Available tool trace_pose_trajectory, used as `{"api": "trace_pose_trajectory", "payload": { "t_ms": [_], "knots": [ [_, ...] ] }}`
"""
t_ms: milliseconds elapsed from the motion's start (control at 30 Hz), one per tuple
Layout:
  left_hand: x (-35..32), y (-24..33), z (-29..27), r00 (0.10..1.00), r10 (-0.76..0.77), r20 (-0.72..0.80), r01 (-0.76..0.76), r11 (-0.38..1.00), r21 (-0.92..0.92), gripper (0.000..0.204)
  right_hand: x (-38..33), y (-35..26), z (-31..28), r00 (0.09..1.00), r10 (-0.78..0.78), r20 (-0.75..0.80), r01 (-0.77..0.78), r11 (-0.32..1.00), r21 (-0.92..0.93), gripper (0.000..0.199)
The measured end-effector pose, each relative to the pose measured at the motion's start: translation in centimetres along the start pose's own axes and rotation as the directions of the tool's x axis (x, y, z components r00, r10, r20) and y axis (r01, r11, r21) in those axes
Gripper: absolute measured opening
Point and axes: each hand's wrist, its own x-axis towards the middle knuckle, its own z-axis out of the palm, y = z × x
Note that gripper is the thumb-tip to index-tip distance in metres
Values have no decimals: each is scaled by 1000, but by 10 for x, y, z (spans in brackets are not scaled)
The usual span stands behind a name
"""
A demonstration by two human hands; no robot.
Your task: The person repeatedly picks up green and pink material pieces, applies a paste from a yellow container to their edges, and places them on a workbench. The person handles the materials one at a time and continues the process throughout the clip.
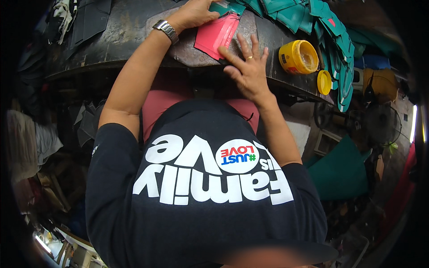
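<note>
A red piece of sheet material [216, 35] lies on a grey stone slab [192, 51] on a dark workbench [111, 40]. My right hand [246, 67], with a ring on one finger, presses flat on the red piece's near corner, fingers spread. My left hand [193, 13], a metal watch [166, 30] on its wrist, rests on the far edge of the red piece, next to a teal piece [227, 7]. Neither hand grips anything that I can see.
A yellow open jar [298, 56] lies on the bench at the right, its yellow lid [324, 82] beside it. A pile of teal cut pieces [313, 20] runs along the bench's far right. Dark pieces [89, 18] lie at the far left. A teal sheet [340, 172] stands at the lower right.
</note>
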Motion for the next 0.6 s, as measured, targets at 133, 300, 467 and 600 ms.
{"api": "trace_pose_trajectory", "payload": {
  "t_ms": [133,300,467,600],
  "knots": [
    [-7,8,1,994,49,-96,-47,999,28,58,-14,-26,-3,1000,-6,-18,5,999,-48,60],
    [-27,21,3,967,-48,-251,70,994,81,53,-14,-49,-1,996,91,4,-90,988,-124,77],
    [-37,23,-4,963,-50,-265,82,990,111,51,-1,-68,8,988,133,84,-98,937,-335,72],
    [-36,23,-3,961,-5,-277,44,990,134,50,9,-78,13,993,67,96,-38,959,-281,69]
  ]
}}
